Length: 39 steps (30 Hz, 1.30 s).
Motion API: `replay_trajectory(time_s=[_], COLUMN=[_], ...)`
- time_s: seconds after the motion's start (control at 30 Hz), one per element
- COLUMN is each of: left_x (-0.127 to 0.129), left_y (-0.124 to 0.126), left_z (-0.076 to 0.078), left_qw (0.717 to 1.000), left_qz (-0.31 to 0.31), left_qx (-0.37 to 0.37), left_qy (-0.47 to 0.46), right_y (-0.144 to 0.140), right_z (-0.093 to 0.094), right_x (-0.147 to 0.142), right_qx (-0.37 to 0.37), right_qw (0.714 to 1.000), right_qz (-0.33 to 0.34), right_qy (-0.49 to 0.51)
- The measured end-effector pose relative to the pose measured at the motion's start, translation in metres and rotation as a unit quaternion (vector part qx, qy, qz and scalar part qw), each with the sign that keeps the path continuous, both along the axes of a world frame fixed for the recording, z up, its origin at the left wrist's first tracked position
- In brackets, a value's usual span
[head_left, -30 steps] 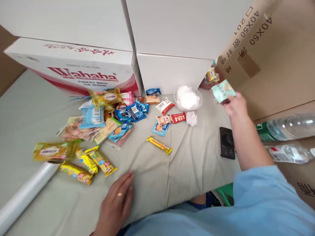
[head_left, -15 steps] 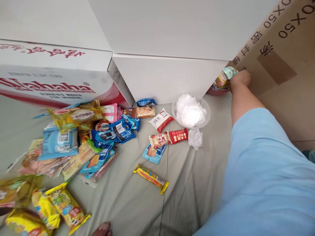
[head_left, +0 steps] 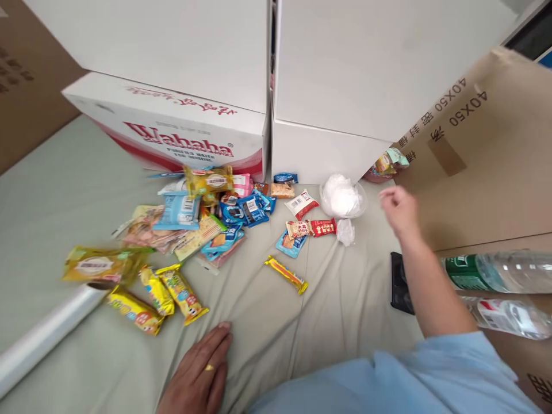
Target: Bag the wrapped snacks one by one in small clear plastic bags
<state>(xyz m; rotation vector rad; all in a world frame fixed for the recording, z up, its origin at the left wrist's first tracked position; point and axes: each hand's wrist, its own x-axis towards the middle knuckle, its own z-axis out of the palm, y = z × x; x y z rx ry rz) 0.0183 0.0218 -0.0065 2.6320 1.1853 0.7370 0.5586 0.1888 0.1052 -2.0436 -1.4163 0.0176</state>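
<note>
My right hand hangs empty, fingers loose and blurred, just right of the clear bowl of white plastic. Nothing gripped. The teal packet sits in the red container beyond the bowl, wedged against the brown carton. My left hand lies flat and open on the grey cloth, well nearer me than the bowl. Best bet for the next pick: take the red-and-tan snack bars just left of the bowl, pinching one by its edge so the others don't drag.
</note>
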Motion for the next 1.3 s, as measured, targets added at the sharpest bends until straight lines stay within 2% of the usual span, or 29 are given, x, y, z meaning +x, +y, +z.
replay_trajectory(time_s=[0.07, 0.13, 0.2, 0.27, 0.37, 0.4, 0.47, 0.57, 0.63, 0.67, 0.73, 0.8, 0.83, 0.87, 0.9, 1.0, 1.03, 1.07, 1.1, 1.13, 1.2, 1.3], left_x=[0.002, 0.002, 0.001, 0.000, 0.010, 0.017, 0.037, 0.070, 0.085, 0.088, 0.089, 0.083, 0.078, 0.073, 0.068, 0.058, 0.057, 0.057, 0.059, 0.061, 0.064, 0.062], left_y=[-0.001, -0.002, -0.003, -0.005, -0.009, -0.010, -0.010, -0.003, 0.004, 0.007, 0.013, 0.019, 0.023, 0.026, 0.028, 0.026, 0.022, 0.017, 0.011, 0.005, -0.004, -0.010], left_z=[0.000, -0.002, -0.002, 0.001, 0.016, 0.023, 0.038, 0.054, 0.056, 0.055, 0.051, 0.047, 0.046, 0.046, 0.047, 0.055, 0.060, 0.064, 0.067, 0.070, 0.071, 0.066], left_qw=[1.000, 0.999, 0.996, 0.990, 0.959, 0.941, 0.892, 0.797, 0.742, 0.718, 0.668, 0.626, 0.615, 0.617, 0.637, 0.751, 0.789, 0.818, 0.834, 0.838, 0.808, 0.729], left_qz=[0.005, 0.011, 0.017, 0.040, 0.102, 0.114, 0.093, 0.051, 0.033, 0.028, 0.039, 0.064, 0.082, 0.106, 0.137, 0.222, 0.211, 0.172, 0.117, 0.060, -0.020, -0.026], left_qx=[-0.003, -0.006, -0.016, -0.034, -0.113, -0.159, -0.277, -0.419, -0.465, -0.481, -0.507, -0.524, -0.522, -0.507, -0.478, -0.326, -0.288, -0.274, -0.281, -0.303, -0.368, -0.452], left_qy=[-0.021, -0.045, -0.080, -0.134, -0.238, -0.274, -0.345, -0.433, -0.482, -0.503, -0.544, -0.573, -0.586, -0.592, -0.590, -0.529, -0.499, -0.476, -0.459, -0.451, -0.460, -0.515], right_y=[-0.039, -0.063, -0.078, -0.089, -0.111, -0.120, -0.139, -0.166, -0.177, -0.180, -0.182, -0.182, -0.182, -0.183, -0.183, -0.188, -0.189, -0.191, -0.192, -0.193, -0.194, -0.193], right_z=[-0.023, -0.043, -0.053, -0.053, -0.046, -0.043, -0.039, -0.036, -0.035, -0.034, -0.033, -0.030, -0.027, -0.025, -0.022, -0.017, -0.017, -0.018, -0.019, -0.019, -0.018, -0.014], right_x=[-0.041, -0.071, -0.091, -0.107, -0.145, -0.163, -0.205, -0.262, -0.282, -0.286, -0.282, -0.270, -0.263, -0.258, -0.254, -0.258, -0.263, -0.270, -0.277, -0.284, -0.296, -0.302], right_qx=[-0.111, -0.153, -0.136, -0.084, 0.000, 0.013, -0.003, -0.080, -0.119, -0.127, -0.118, -0.091, -0.074, -0.059, -0.046, -0.031, -0.038, -0.053, -0.073, -0.098, -0.147, -0.189], right_qw=[0.988, 0.979, 0.983, 0.986, 0.957, 0.941, 0.917, 0.896, 0.880, 0.872, 0.852, 0.811, 0.787, 0.763, 0.743, 0.710, 0.706, 0.708, 0.712, 0.719, 0.728, 0.704], right_qz=[0.090, 0.109, 0.083, 0.044, 0.019, 0.029, 0.088, 0.237, 0.312, 0.324, 0.297, 0.238, 0.208, 0.183, 0.162, 0.129, 0.128, 0.131, 0.140, 0.154, 0.185, 0.213], right_qy=[0.057, 0.080, 0.091, 0.139, 0.288, 0.337, 0.390, 0.367, 0.337, 0.343, 0.415, 0.526, 0.577, 0.617, 0.647, 0.692, 0.695, 0.692, 0.684, 0.671, 0.644, 0.650])
